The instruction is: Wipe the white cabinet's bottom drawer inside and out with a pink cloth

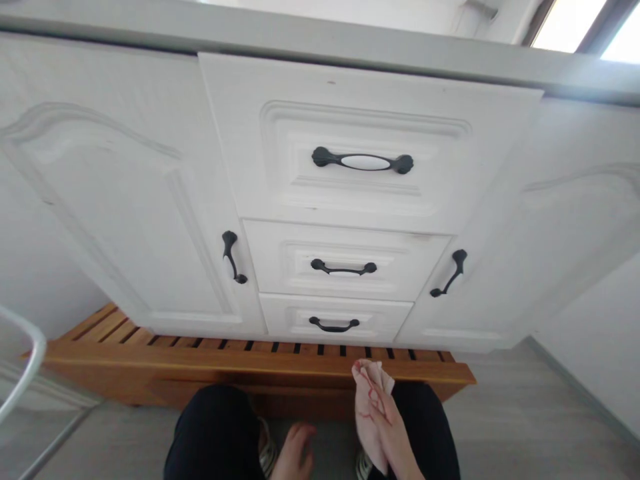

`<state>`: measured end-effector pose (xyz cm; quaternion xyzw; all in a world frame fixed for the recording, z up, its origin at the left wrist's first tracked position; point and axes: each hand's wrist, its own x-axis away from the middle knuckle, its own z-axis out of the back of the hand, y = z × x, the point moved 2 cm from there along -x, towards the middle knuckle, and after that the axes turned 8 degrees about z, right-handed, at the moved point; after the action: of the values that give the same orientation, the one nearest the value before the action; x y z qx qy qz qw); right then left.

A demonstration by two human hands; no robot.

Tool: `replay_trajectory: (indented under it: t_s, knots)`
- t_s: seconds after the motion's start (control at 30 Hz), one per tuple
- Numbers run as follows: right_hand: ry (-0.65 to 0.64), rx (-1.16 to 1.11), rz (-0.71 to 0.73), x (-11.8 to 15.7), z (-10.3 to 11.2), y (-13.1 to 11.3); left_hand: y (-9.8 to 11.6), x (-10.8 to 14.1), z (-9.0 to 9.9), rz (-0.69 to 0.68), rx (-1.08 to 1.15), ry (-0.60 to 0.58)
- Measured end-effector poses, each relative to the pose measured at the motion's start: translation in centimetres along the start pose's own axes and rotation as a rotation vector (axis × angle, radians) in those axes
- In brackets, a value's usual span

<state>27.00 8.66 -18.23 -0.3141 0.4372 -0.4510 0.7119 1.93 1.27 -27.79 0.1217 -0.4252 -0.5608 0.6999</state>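
My right hand [393, 433], low in the view right of centre, is closed around a pale pink cloth [369, 427] with red lines on it. The folded cloth reaches up past my fingers, over the front edge of a wooden slatted bench [220, 363]. At the bottom edge, between my knees, my left hand [296, 452] is partly in view; its fingers are loosely bent and apart, with nothing in them. Facing me is a white cabinet [295, 200] with three shut drawers in the middle and a shut door on each side, all with black handles.
The black-clad left knee [215, 433] and right knee [430, 427] flank my hands. A pale countertop edge [320, 37] runs along the top. A white curved tube [35, 353] stands at far left. Grey floor [500, 413] shows at right, and a window [570, 23] at upper right.
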Motion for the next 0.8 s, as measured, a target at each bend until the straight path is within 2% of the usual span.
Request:
replay_trajectory:
  t_s: [0.07,0.13,0.23,0.3,0.37,0.43,0.57,0.7,0.8]
  knots:
    - [0.042,-0.175,-0.138,1.6,-1.3,-0.9,2.8,1.3,0.1,-0.094,0.239,0.041]
    - [0.067,-0.244,-0.178,2.8,-2.4,-2.6,5.5,2.7,0.0,-0.114,0.479,-0.042]
    - [0.016,-0.164,-0.058,4.1,-4.2,-5.9,8.7,4.4,0.1,-0.142,0.718,-0.153]
    - [-0.003,-0.045,0.011,4.8,-5.4,-7.5,9.9,4.9,0.5,-0.136,0.812,-0.157]
    - [-0.039,0.032,0.025,5.4,-6.2,-8.3,10.2,5.1,1.1,-0.062,0.918,-0.109]
    - [-0.087,0.029,0.027,5.7,-6.2,-8.5,9.9,5.4,1.8,0.031,1.069,-0.113]
    - [-0.067,-0.082,-0.016,5.0,-3.7,-8.8,9.4,6.6,4.0,0.141,1.339,-0.239]
    - [-0.064,-0.326,-0.128,3.8,-1.3,-9.8,9.2,7.9,6.2,0.160,1.287,-0.282]
    - [-0.069,-0.468,-0.255,3.6,-0.8,-9.7,8.9,8.0,7.3,0.149,1.155,-0.182]
